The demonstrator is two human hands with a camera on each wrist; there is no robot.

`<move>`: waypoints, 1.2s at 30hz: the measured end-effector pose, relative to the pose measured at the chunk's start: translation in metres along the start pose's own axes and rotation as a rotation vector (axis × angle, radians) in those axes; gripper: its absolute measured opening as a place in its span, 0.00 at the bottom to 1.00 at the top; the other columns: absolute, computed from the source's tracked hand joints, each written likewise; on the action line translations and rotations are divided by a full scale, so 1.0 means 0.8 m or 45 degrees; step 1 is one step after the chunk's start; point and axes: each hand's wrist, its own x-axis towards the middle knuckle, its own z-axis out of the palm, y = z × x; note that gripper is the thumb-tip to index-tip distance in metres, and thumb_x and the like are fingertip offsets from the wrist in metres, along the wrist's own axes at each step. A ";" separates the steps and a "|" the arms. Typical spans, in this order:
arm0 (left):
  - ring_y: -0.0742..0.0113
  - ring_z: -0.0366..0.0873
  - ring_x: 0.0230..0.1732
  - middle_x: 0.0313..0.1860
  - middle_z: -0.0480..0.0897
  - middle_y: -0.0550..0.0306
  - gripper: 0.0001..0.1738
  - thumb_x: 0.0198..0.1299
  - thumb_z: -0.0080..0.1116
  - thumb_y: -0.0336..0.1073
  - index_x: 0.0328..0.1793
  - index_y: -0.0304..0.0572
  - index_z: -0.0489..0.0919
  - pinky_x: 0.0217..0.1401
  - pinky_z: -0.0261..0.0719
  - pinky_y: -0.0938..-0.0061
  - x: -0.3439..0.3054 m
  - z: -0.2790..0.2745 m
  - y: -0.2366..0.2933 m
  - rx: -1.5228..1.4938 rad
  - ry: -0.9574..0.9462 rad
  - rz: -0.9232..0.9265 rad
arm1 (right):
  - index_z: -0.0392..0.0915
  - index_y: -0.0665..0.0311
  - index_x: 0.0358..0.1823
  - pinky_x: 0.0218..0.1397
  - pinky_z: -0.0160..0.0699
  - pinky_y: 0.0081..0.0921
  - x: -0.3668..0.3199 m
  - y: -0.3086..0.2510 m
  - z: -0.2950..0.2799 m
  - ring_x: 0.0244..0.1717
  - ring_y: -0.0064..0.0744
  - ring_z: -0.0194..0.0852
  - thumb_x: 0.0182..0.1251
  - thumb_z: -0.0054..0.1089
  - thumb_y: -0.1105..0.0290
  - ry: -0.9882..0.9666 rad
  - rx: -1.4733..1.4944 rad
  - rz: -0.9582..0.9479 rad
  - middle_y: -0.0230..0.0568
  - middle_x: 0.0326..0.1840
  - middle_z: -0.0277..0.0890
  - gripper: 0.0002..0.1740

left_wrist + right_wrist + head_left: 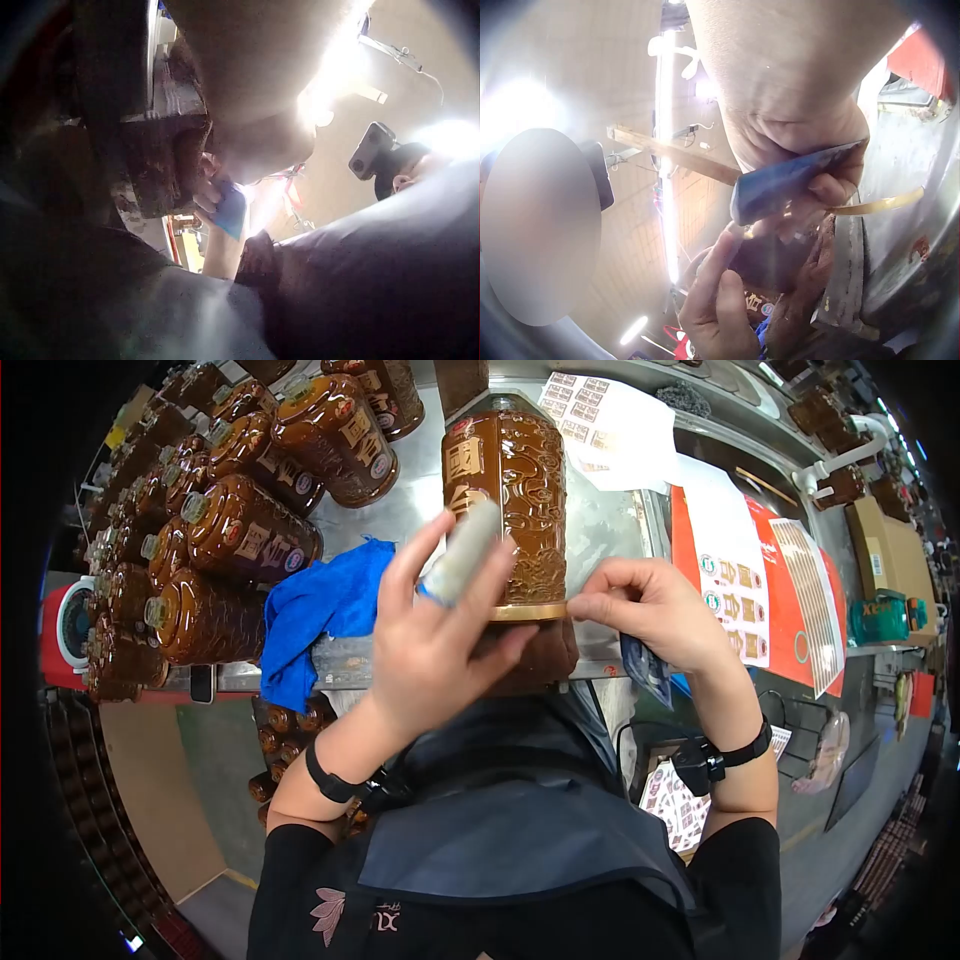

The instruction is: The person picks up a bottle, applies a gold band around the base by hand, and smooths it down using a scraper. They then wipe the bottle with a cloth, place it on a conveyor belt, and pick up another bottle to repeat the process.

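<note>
Works at a metal bench (610, 525) with both hands near the gold-banded end of a brown bottle (535, 510), upper centre of the frame, neck toward the top; spreads the fingers of the left hand (425, 635), blurred, about a pale cylinder (463, 550), unclear whether worn or gripped; pinches thumb and forefinger of the right hand (660, 610) together at the right end of the gold band (528, 612), with a dark blue flat piece (645, 668) under curled fingers; has a blue cloth (330, 595) left of centre, more brown bottles (265, 530) at upper left, label sheets (735, 575) at upper right
</note>
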 end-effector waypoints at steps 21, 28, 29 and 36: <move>0.40 0.80 0.62 0.70 0.75 0.33 0.42 0.63 0.66 0.29 0.83 0.32 0.61 0.60 0.80 0.62 -0.034 0.011 -0.017 -0.392 -0.062 -0.369 | 0.85 0.66 0.35 0.25 0.50 0.15 -0.010 -0.008 0.002 0.22 0.06 0.52 0.70 0.70 0.68 0.036 0.125 0.048 0.14 0.19 0.63 0.08; 0.38 0.79 0.66 0.71 0.74 0.32 0.41 0.65 0.65 0.30 0.83 0.32 0.61 0.63 0.79 0.61 -0.037 0.012 -0.021 -0.447 -0.051 -0.409 | 0.85 0.66 0.35 0.25 0.51 0.16 -0.012 -0.022 0.007 0.22 0.06 0.53 0.70 0.70 0.68 0.036 0.131 0.067 0.15 0.19 0.64 0.09; 0.38 0.79 0.66 0.71 0.74 0.32 0.41 0.65 0.65 0.30 0.83 0.32 0.61 0.63 0.79 0.61 -0.036 0.009 -0.019 -0.447 -0.046 -0.408 | 0.85 0.67 0.35 0.25 0.52 0.16 -0.016 -0.023 0.004 0.21 0.07 0.53 0.70 0.70 0.69 0.044 0.109 0.033 0.15 0.18 0.63 0.08; 0.37 0.77 0.68 0.71 0.74 0.31 0.41 0.62 0.65 0.27 0.82 0.32 0.62 0.65 0.78 0.60 -0.034 0.011 -0.019 -0.422 -0.043 -0.393 | 0.84 0.65 0.35 0.26 0.51 0.16 -0.039 -0.047 0.004 0.22 0.08 0.51 0.68 0.72 0.71 0.152 -0.012 -0.265 0.15 0.19 0.58 0.06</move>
